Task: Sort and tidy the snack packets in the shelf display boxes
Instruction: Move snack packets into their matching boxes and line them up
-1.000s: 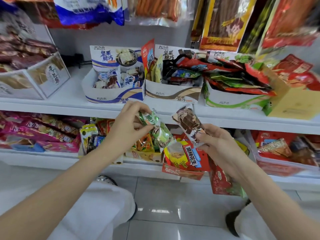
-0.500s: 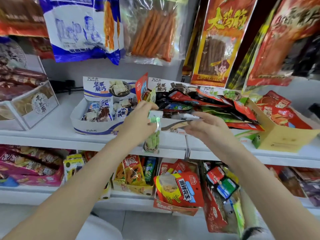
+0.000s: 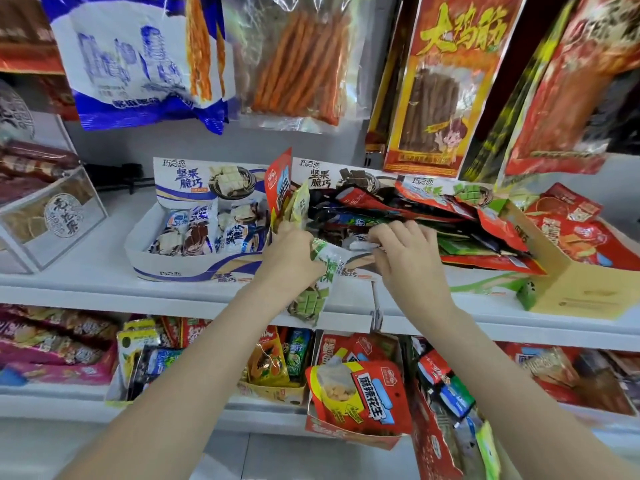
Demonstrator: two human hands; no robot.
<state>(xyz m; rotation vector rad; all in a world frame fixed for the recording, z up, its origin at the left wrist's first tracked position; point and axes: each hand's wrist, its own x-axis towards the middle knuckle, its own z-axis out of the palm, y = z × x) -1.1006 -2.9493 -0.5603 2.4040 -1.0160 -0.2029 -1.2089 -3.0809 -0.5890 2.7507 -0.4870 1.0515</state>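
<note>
Green-and-white packets [image 3: 320, 271] hang from my left hand [image 3: 294, 261], its grip clamped round them, at the front edge of the middle display box [image 3: 360, 271]. My right hand [image 3: 405, 251] reaches into that box, fingers curled on a packet [image 3: 360, 241] there. Left of it stands a blue-and-white box [image 3: 194, 270] on the white shelf [image 3: 104, 289].

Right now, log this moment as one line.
left hand: holds green packet | right hand: pinching packet in middle display box | sorting unfinished

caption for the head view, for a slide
Left hand grips green packets while right hand reaches into the middle display box.
</note>
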